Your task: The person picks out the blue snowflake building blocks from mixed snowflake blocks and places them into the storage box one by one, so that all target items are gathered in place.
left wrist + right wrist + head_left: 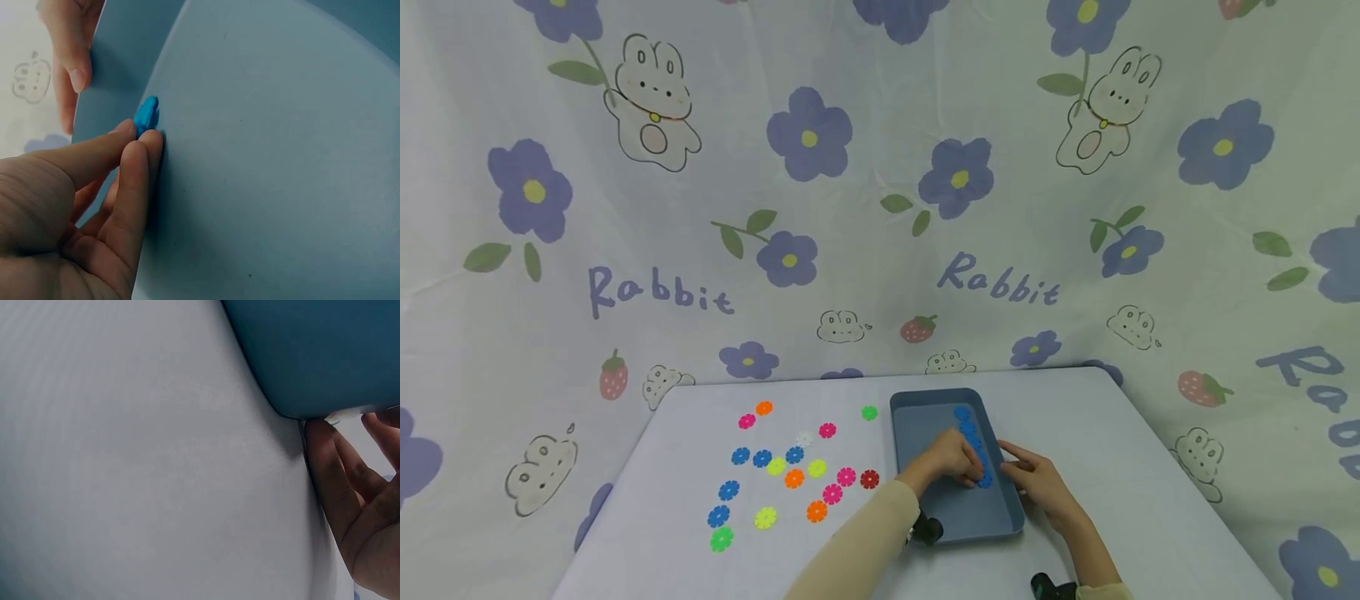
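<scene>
A grey-blue tray [951,525] lies on the white table, with a row of blue notched plastic discs [962,412] along its right side. My left hand [951,458] reaches into the tray at the near end of that row. In the left wrist view, its thumb and fingertips pinch a blue notched disc [147,114], seen nearly edge-on close to the tray's side wall. Outside the tray's right wall, my right hand [1043,483] touches the rim with extended fingers. The right wrist view shows its fingertips [321,434] against the tray's outer side.
Left of the tray, loose notched discs lie scattered: several blue discs [728,490], orange discs [794,478], pink discs [832,494], yellow discs [766,517], green discs [722,539], one dark red disc [869,479] and one white disc [805,438]. A rabbit-print curtain [865,208] hangs behind the table.
</scene>
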The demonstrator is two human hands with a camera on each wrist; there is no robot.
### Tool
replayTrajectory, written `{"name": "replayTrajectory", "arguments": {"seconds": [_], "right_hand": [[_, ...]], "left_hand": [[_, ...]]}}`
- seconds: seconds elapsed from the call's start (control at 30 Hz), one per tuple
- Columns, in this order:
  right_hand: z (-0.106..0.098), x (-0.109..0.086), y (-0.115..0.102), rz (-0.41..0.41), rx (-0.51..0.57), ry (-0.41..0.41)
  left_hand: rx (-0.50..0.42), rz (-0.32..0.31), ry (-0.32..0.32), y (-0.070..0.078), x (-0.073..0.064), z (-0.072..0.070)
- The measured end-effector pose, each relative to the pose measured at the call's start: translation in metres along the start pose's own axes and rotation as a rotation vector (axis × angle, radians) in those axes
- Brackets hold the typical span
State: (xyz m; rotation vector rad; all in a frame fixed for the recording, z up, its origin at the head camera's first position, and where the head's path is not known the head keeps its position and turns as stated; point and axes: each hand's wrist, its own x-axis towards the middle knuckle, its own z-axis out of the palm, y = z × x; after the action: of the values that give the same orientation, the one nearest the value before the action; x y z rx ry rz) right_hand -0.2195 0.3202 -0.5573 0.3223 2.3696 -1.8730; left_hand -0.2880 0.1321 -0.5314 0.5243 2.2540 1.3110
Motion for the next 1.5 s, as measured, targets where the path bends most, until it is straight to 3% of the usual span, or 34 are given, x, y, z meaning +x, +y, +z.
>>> {"name": "replayTrajectory", "arguments": {"seconds": [0.23, 0.87, 1.5], "right_hand": [[-0.0008, -0.002, -0.0038, -0.012, 0.006, -0.028], [0.002, 0.0, -0.0018, -0.003, -0.015, 0.014], [0.0002, -0.0004, -0.0001, -0.007, -0.001, 0.0]], "left_hand": [[0.093, -0.013, 0.001, -0.0003, 0.0026, 0.0002], [0.12, -0.065, 0.032, 0.0019, 0.0028, 0.0033], [0.209, -0.039, 0.0, -0.0016, 0.0048, 0.0023]]}}
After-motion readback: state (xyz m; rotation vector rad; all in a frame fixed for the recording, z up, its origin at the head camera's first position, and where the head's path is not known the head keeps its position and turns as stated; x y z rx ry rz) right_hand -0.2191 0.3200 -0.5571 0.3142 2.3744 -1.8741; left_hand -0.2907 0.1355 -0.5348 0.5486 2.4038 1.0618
